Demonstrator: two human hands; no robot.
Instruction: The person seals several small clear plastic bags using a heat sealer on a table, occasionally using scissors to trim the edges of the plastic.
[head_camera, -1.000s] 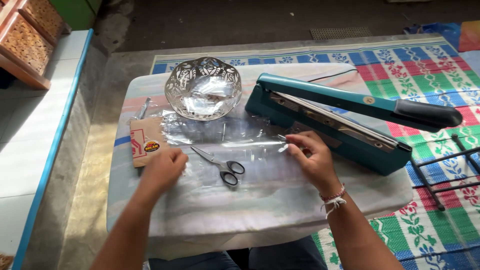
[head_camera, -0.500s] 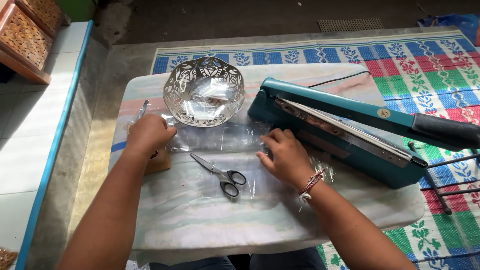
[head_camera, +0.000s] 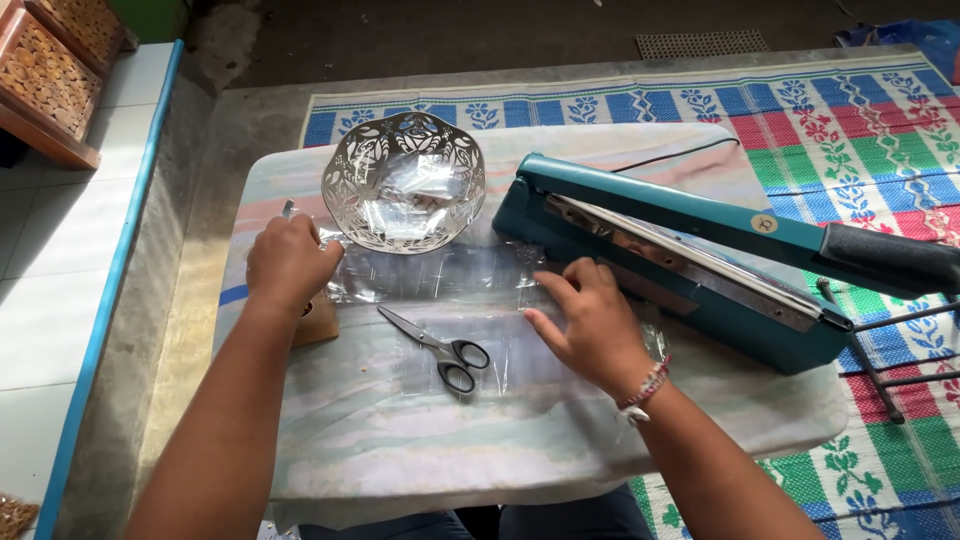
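A clear plastic sheet (head_camera: 450, 275) lies across the low table (head_camera: 560, 440) in front of me. My left hand (head_camera: 288, 262) rests on its left end, over a small cardboard packet (head_camera: 318, 322), fingers curled down. My right hand (head_camera: 592, 322) lies flat with fingers spread on the sheet's right end, beside the base of a teal heat sealer (head_camera: 690, 262) whose arm is raised. A pair of scissors (head_camera: 440, 348) with black handles lies shut on the sheet between my hands. A silver cut-out bowl (head_camera: 404, 180) with clear plastic inside stands just beyond my left hand.
The sealer's black handle (head_camera: 890, 255) juts out past the table's right edge. A patterned woven mat (head_camera: 860, 130) covers the floor behind and to the right. Wooden lattice crates (head_camera: 50, 60) stand at the far left on white tiles. Thin dark rods (head_camera: 880, 350) lie on the mat at right.
Both hands slid left along the sheet: the left from beside the scissors up toward the bowl, over the packet; the right from a pinch near the sealer to lying flat on the sheet.
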